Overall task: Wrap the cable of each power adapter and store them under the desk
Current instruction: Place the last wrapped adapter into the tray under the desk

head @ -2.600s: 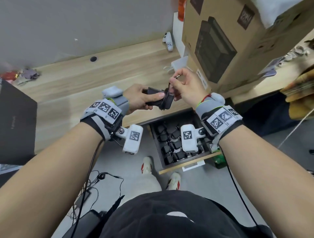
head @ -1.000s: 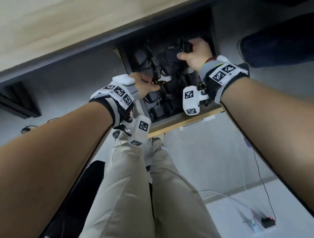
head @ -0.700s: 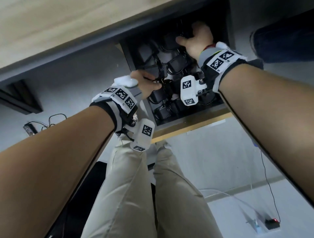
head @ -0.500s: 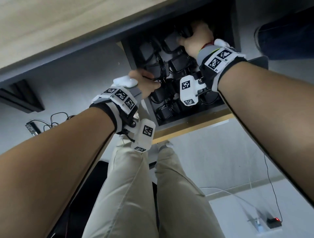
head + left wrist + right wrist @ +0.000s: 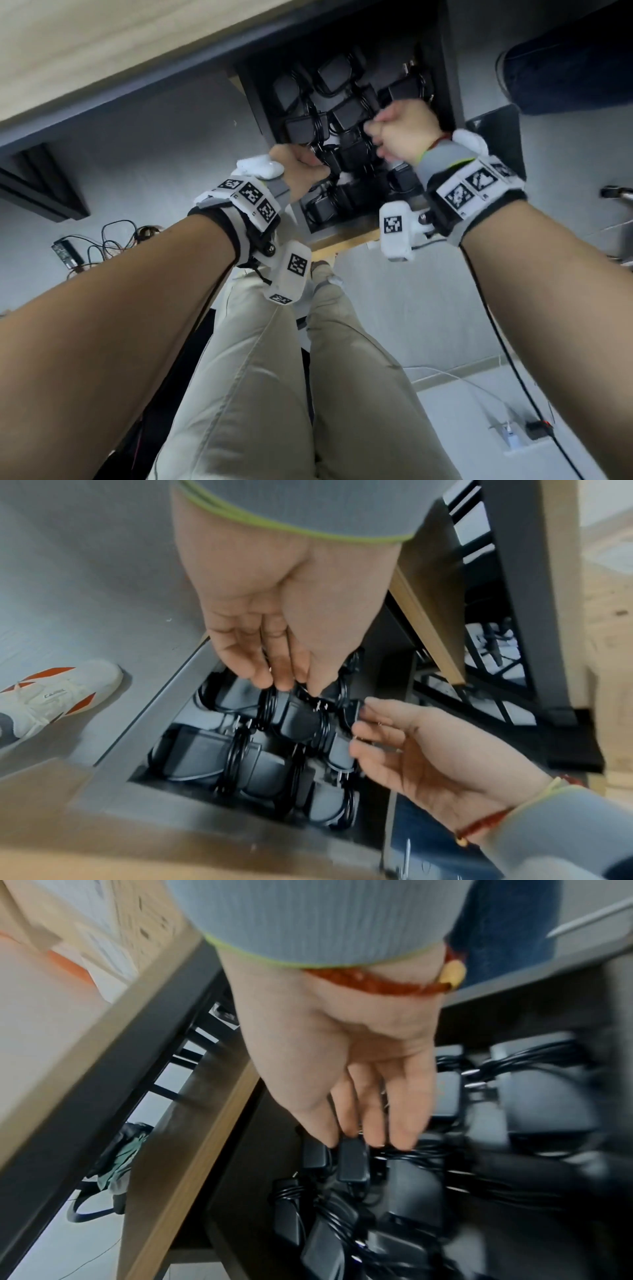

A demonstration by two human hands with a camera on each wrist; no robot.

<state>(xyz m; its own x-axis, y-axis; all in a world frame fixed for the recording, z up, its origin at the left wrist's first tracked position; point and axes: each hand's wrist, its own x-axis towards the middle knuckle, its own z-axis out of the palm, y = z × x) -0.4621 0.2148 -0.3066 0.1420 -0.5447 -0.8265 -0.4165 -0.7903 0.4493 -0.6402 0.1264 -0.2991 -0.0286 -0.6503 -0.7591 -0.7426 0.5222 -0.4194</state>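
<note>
Head view looks down past both forearms into an open dark drawer (image 5: 448,85) under the wooden desk (image 5: 102,44), packed with black power adapters (image 5: 346,113), each with its cable wound round the body. The left hand (image 5: 301,168) reaches in at the drawer's near left part; the left wrist view shows its fingers (image 5: 270,653) pointing down, tips touching the coiled cable of one adapter (image 5: 298,718) in the pile. Whether they pinch the cable or only rest on it I cannot tell. The right hand (image 5: 404,133) hovers over the middle of the drawer; in the right wrist view its fingers (image 5: 377,1096) hang down straight and relaxed, tips at a small black plug block (image 5: 352,1161) that stands among the adapters, nothing clamped. Square black-and-white marker tags sit on both wristbands (image 5: 250,198). A white and orange shoe (image 5: 51,696) on the grey floor reads "CAMEL" on its side. A red bracelet (image 5: 377,980) circles the right wrist
</note>
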